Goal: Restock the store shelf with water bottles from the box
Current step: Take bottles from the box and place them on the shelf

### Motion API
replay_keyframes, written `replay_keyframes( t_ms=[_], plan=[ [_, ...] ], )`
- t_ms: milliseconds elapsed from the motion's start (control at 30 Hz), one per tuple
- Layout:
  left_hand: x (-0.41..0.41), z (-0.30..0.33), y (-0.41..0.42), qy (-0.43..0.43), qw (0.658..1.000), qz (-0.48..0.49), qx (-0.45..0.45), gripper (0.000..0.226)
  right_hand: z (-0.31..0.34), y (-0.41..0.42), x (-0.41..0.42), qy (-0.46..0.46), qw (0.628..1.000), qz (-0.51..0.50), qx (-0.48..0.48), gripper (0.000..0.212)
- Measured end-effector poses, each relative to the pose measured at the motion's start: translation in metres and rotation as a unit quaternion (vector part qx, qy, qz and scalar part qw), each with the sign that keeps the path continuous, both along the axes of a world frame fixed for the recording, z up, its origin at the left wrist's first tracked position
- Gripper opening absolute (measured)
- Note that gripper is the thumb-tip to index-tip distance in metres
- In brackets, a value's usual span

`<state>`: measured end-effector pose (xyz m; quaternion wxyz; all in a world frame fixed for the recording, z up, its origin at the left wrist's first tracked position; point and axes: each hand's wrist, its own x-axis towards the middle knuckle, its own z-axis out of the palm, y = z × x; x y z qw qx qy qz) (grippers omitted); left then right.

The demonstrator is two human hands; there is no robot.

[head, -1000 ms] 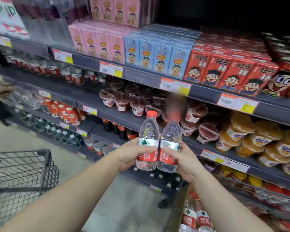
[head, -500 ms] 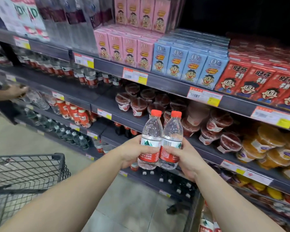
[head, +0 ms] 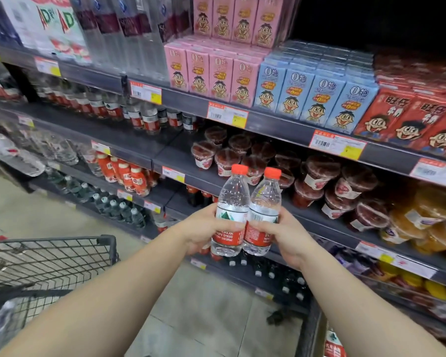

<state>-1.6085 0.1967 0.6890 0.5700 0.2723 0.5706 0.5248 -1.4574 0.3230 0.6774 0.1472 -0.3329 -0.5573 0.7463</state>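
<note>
As we face the aisle, the store shelf [head: 129, 136] fills most of the view, its dark tiers running from upper left to lower right. On its top tier stand pink cartons [head: 219, 76], blue cartons [head: 314, 99] and red cartons [head: 407, 122], side by side, with price tags [head: 227, 114] clipped along the edge below them. On the tier beneath, red cups [head: 317, 176] sit beside orange cups [head: 422, 217], and further left a row of bottled water [head: 144, 119] stands at the back of a mostly bare stretch. A black wire cart [head: 49, 256] stands at lower left on the floor [head: 204, 318].

In front of the shelf, we hold two water bottles upright and touching each other, both red-capped with red and white labels. Our left hand [head: 204, 230] has its fingers wrapped around the left bottle [head: 231, 215] at the label, and our right hand [head: 283, 233] has its fingers clenched around the right bottle [head: 263, 215] in the same way. Both bottles are in the air, short of the shelf edge, level with the tier of red cups.
</note>
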Motion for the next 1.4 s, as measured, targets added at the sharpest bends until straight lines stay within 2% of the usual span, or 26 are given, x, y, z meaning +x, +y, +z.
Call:
replay_keyframes(
  t_ms=[133, 333, 500, 667, 800, 967, 1100, 1267, 1400],
  plan=[
    [-0.014, -0.005, -0.007, -0.003, 1.000, -0.006, -0.002, 0.044, 0.002, -0.010, -0.010, -0.007, 1.000, -0.005, 0.007, 0.050],
    [-0.021, -0.005, -0.013, -0.010, 1.000, -0.003, 0.005, 0.037, 0.003, -0.013, -0.011, -0.009, 1.000, -0.001, 0.008, 0.045],
    [-0.021, -0.011, -0.003, -0.022, 1.000, 0.019, -0.006, 0.053, 0.002, -0.004, -0.009, -0.018, 1.000, 0.009, -0.005, 0.070],
    [-0.017, -0.009, 0.006, -0.015, 0.999, 0.035, -0.018, 0.052, 0.000, 0.012, -0.010, -0.022, 1.000, 0.014, -0.012, 0.087],
    [-0.019, 0.002, 0.014, 0.004, 0.999, 0.045, -0.011, 0.070, 0.010, 0.028, -0.016, -0.011, 0.999, 0.032, -0.013, 0.057],
    [-0.018, 0.009, 0.023, 0.013, 0.998, 0.067, 0.003, 0.065, 0.016, 0.043, -0.028, 0.005, 0.998, 0.057, -0.014, 0.050],
    [-0.020, 0.008, 0.021, 0.014, 0.996, 0.088, 0.004, 0.076, 0.012, 0.049, -0.034, 0.006, 0.997, 0.082, 0.002, 0.042],
    [-0.019, 0.008, 0.011, 0.004, 0.995, 0.098, 0.021, 0.056, 0.009, 0.050, -0.044, 0.012, 0.994, 0.111, 0.010, 0.039],
    [-0.025, 0.006, 0.004, 0.006, 0.993, 0.119, 0.007, 0.053, 0.005, 0.047, -0.056, 0.012, 0.991, 0.131, 0.010, 0.037]
  ],
)
